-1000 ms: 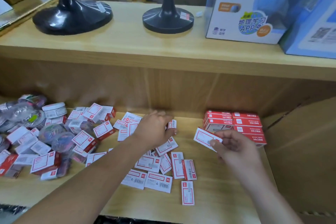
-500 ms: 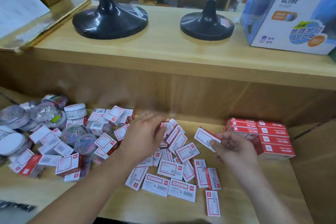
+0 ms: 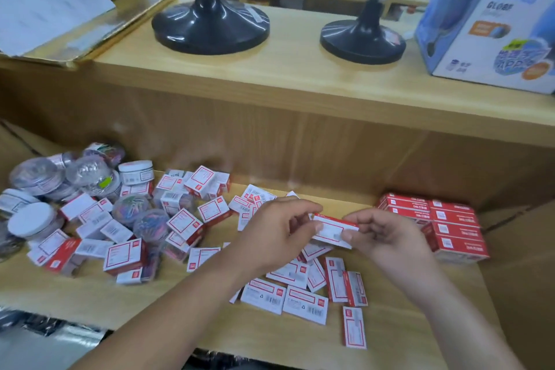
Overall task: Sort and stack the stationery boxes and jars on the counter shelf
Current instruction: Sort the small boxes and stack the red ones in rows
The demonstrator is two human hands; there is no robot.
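Both hands pinch one small red-and-white box (image 3: 333,231) above the lower shelf (image 3: 90,294): left hand (image 3: 279,234) at its left end, right hand (image 3: 387,237) at its right. Loose boxes (image 3: 288,291) lie beneath; stacked red boxes (image 3: 444,228) far right, jars (image 3: 45,189) left. Above, two black stands (image 3: 210,24) and a carton (image 3: 492,30) reading "GLOBE" and "APP".

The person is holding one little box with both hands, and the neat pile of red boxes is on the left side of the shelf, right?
Not quite. The head view shows both hands, left and right, holding one little box, but the neat red pile is on the right side of the shelf. The left side has a messy heap with jars.
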